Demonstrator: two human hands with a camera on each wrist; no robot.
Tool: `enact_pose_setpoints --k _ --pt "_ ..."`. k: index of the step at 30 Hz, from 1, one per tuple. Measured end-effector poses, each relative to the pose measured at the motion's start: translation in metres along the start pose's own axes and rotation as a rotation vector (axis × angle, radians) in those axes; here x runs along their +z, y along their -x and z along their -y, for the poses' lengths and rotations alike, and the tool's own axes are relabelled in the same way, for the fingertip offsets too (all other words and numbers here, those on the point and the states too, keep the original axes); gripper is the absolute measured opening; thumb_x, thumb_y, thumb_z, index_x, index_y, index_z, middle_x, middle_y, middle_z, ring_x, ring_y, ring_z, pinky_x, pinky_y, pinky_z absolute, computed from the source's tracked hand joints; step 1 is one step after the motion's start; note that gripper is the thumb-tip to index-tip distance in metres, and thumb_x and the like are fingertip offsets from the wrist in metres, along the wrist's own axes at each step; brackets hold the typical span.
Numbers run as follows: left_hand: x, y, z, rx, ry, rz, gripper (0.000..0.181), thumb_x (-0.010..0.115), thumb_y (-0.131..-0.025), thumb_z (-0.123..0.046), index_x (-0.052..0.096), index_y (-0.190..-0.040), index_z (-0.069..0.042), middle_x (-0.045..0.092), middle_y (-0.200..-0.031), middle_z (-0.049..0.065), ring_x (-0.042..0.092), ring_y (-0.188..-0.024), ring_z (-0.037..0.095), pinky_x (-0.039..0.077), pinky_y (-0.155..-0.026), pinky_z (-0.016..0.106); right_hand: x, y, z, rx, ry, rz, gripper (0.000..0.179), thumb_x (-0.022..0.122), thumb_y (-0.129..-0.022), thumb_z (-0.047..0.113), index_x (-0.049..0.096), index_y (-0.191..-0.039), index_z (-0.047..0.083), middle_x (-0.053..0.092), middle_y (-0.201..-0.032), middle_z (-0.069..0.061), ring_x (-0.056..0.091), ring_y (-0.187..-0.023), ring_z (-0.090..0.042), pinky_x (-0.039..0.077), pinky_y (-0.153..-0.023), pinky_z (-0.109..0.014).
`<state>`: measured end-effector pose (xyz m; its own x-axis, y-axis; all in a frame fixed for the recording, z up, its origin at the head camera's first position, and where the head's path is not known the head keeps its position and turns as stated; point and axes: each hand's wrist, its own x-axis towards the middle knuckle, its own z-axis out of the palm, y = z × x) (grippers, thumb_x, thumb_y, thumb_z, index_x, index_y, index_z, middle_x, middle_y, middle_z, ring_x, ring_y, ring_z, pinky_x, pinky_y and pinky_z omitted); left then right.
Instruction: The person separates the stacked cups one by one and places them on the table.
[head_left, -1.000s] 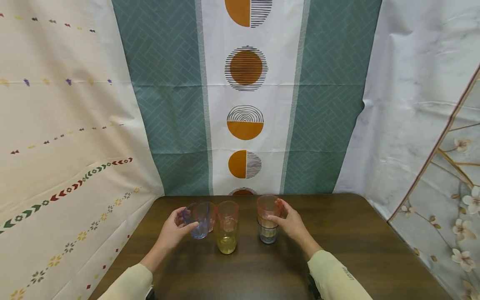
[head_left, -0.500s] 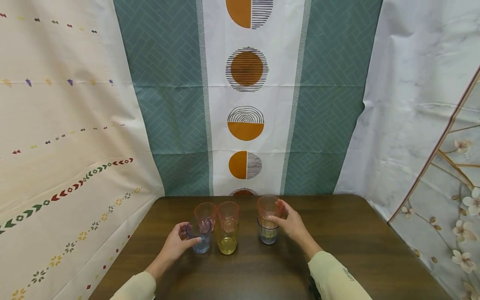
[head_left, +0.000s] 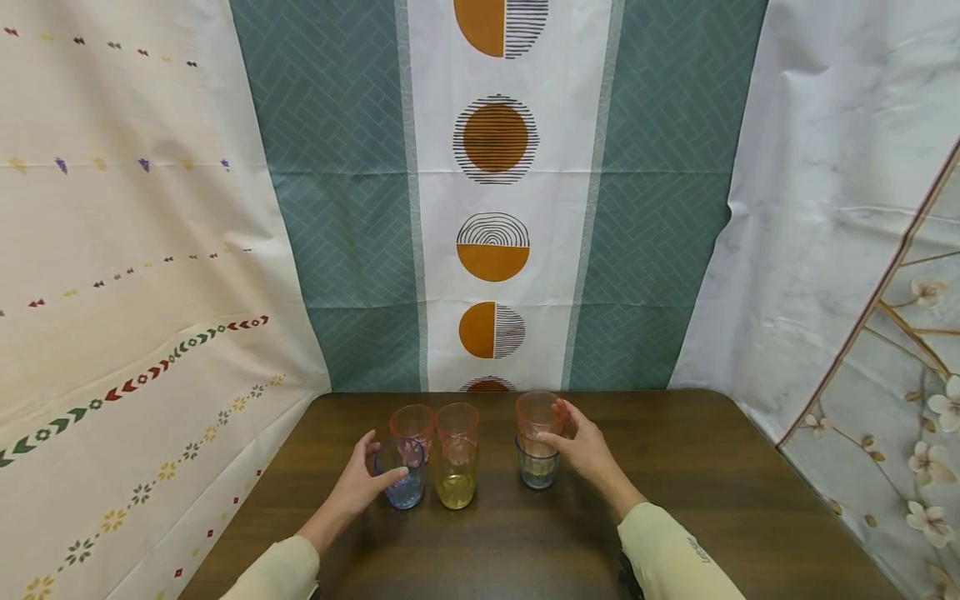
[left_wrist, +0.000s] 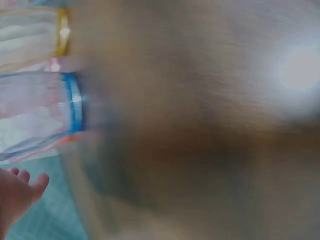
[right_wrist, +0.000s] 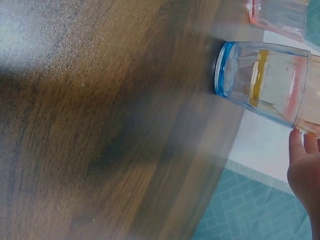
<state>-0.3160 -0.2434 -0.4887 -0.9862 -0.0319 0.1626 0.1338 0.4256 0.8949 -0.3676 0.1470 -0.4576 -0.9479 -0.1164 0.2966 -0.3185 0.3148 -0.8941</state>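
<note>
Left blue cup (head_left: 405, 495) has come toward six o'clock since a second ago, from a higher spot overlapping the rear pink cup (head_left: 409, 423); now looks upright and set on the table (head_left: 495, 554). Left hand (head_left: 356, 482) has come down with it and slackened: fingers spread at the cup's nine o'clock, thumb across its near side in the head view, gap between hand and cup in the left wrist view. Any last thumb contact: cannot tell. Read as a release, so this cup's placing seems done or nearly so. Rear pink cup stands just beyond, at the blue one's twelve o'clock; whether they touch, not clear. At three o'clock, just beside: yellow cup (head_left: 454, 493) with the middle pink cup (head_left: 456, 419) seated in it, neither handled. Farther toward three o'clock, apart from these, the right stack: right blue cup (head_left: 537, 478) at bottom, a yellow band showing through its wall, right pink cup (head_left: 532, 408) on top. Right hand (head_left: 588, 448) grips that pink cup from about four o'clock, thumb on the near side, place unchanged over the same second. Judgement: left side freshly settled, right side still in hand, its grip yet to be let go.
</note>
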Motion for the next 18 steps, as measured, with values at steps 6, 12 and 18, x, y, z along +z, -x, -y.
enact_pose_setpoints --k 6,12,18 --pt "-0.003 -0.020 -0.032 0.067 -0.003 -0.047 0.097 0.078 -0.086 -0.034 0.018 -0.155 -0.004 0.025 -0.155 0.026 0.021 -0.144 0.046 0.021 -0.113 0.064 0.000 0.001 0.000 0.008 0.008 0.006 0.078 0.079 -0.086 0.020 0.039 -0.149 -0.003 0.046 -0.147 -0.023 0.043 -0.136 -0.037 0.037 -0.109 -0.050" --pt "0.010 -0.037 -0.073 0.132 -0.001 -0.028 0.094 0.077 -0.085 -0.038 0.023 -0.155 -0.008 0.029 -0.156 0.021 0.024 -0.144 0.044 0.023 -0.112 0.064 0.001 0.003 0.000 0.037 0.036 0.014 0.083 0.079 -0.086 0.025 0.035 -0.150 -0.006 0.043 -0.149 -0.024 0.041 -0.137 -0.039 0.035 -0.110 -0.052" --pt "0.045 -0.049 -0.103 0.156 0.027 0.050 0.093 0.079 -0.084 -0.040 0.027 -0.155 -0.010 0.034 -0.155 0.019 0.031 -0.141 0.040 0.028 -0.111 0.059 0.003 0.007 -0.010 0.073 0.098 0.015 0.087 0.081 -0.084 0.031 0.036 -0.149 -0.007 0.049 -0.143 -0.026 0.048 -0.130 -0.041 0.041 -0.104 -0.056"
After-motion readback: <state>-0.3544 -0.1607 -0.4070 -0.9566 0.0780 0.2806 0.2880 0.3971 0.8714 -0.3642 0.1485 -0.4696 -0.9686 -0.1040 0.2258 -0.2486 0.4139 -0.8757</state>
